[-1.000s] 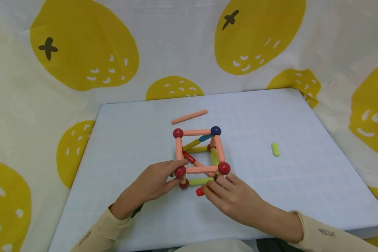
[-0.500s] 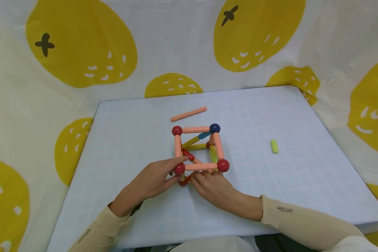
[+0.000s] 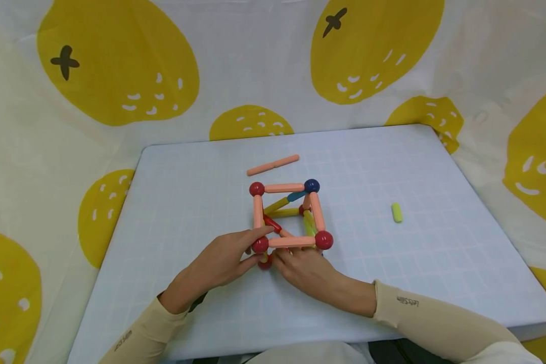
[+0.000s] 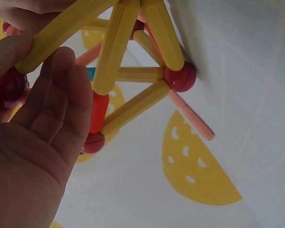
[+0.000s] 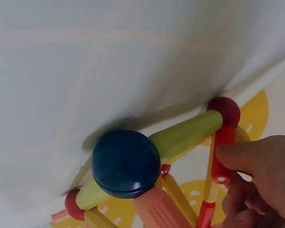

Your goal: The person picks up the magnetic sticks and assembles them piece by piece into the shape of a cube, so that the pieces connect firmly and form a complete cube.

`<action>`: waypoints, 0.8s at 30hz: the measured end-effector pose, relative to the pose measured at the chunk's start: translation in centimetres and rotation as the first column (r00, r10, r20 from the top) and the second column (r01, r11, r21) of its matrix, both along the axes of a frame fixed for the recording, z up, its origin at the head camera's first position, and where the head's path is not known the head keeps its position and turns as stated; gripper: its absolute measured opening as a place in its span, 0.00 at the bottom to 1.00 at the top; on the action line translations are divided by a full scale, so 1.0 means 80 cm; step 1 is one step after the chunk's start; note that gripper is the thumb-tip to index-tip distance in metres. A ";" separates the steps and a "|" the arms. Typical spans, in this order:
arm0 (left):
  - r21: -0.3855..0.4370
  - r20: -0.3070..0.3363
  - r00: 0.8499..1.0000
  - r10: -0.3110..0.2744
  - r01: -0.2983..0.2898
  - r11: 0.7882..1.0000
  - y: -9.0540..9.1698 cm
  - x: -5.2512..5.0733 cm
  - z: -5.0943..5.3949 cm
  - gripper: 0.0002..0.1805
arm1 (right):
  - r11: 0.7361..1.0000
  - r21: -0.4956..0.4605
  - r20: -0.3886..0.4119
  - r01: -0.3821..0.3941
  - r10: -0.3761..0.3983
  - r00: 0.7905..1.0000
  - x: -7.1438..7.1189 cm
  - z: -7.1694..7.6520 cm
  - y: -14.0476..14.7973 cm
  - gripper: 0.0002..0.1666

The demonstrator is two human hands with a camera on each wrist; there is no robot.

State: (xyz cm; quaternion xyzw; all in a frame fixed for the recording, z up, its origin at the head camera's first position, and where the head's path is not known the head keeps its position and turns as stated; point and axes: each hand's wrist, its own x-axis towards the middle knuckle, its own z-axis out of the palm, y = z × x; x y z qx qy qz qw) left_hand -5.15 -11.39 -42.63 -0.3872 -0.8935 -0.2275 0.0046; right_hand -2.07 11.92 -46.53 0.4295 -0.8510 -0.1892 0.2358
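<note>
A cube-like frame of magnetic sticks and balls stands mid-table, with pink sticks (image 3: pixel 292 242) along its top. My left hand (image 3: pixel 218 260) holds its near left upper corner, thumb and fingers around the red ball (image 3: pixel 260 245). Low at the frame's near side, my right hand (image 3: pixel 307 270) pinches a short red magnetic stick (image 5: pixel 223 154). One end of that stick meets the lower red ball (image 5: pixel 224 111); its other end shows a bare metal tip. A green stick (image 5: pixel 187 135) joins that ball to a dark blue ball (image 5: pixel 126 164).
Two pink sticks (image 3: pixel 273 165) lie end to end behind the frame. A short green stick (image 3: pixel 397 213) lies alone on the right of the white table (image 3: pixel 459 263). Lemon-patterned cloth (image 3: pixel 255 65) hangs around the back and sides.
My right hand has moved left and a little forward, bringing the red stick against the lower left ball. My left hand stays on its corner. The frame stands where it was.
</note>
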 end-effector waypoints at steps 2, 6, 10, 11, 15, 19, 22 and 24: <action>-0.002 0.005 1.000 0.004 -0.004 1.000 0.000 0.000 0.000 0.39 | 1.000 -0.007 0.004 -0.007 0.007 1.000 0.000 0.001 -0.001 0.27; 0.005 0.013 1.000 0.003 -0.003 1.000 0.000 0.000 0.000 0.38 | 1.000 -0.012 0.014 -0.017 0.017 1.000 -0.003 0.002 -0.002 0.28; 0.012 0.013 1.000 0.003 -0.003 1.000 0.000 -0.001 -0.001 0.38 | 1.000 -0.009 0.014 -0.019 0.019 1.000 -0.005 0.003 -0.002 0.29; 0.015 0.015 1.000 0.002 -0.003 1.000 0.001 -0.001 -0.001 0.39 | 1.000 -0.011 0.017 -0.021 0.021 1.000 -0.006 0.003 -0.002 0.30; 0.034 0.042 0.999 -0.004 0.002 0.999 0.002 -0.002 -0.003 0.39 | 1.000 -0.002 0.037 -0.015 0.015 0.999 -0.003 0.007 -0.002 0.33; 0.048 0.081 0.997 -0.011 0.007 0.999 0.002 -0.002 -0.004 0.38 | 0.992 -0.086 0.088 -0.094 0.102 0.991 0.013 0.029 0.004 0.27; 0.052 0.106 0.994 -0.005 -0.001 0.999 0.003 -0.004 -0.004 0.39 | 0.954 -0.216 0.061 -0.206 0.223 0.973 0.024 0.062 0.013 0.13; 0.053 0.122 0.992 0.005 -0.011 0.999 0.003 -0.005 -0.003 0.39 | 0.910 -0.325 0.003 -0.258 0.273 0.962 0.023 0.086 0.021 0.15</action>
